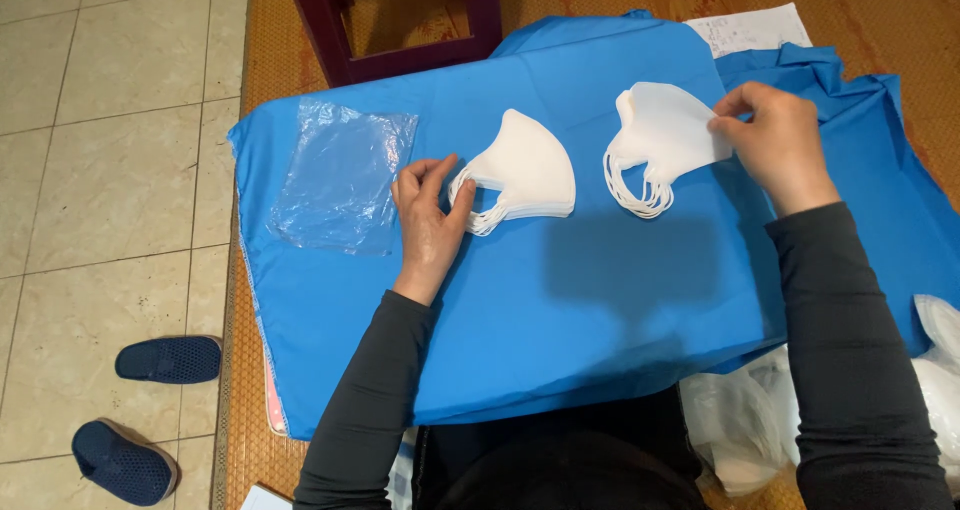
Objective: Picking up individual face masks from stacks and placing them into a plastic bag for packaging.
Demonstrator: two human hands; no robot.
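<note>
Nearest on the blue cloth (560, 300), the left hand (430, 215) pinches one mask stack's (525, 170) ear loops; just beyond, the right hand (775, 135) nips another stack's (665, 130) edge. Light, floppy masks probably lift best by edges.

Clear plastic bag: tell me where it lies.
In the head view, the clear plastic bag lies flat on the blue cloth, at its left end, left of the left hand.

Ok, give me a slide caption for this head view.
Left hand and right hand each grip a stack of white masks on blue cloth.
</note>
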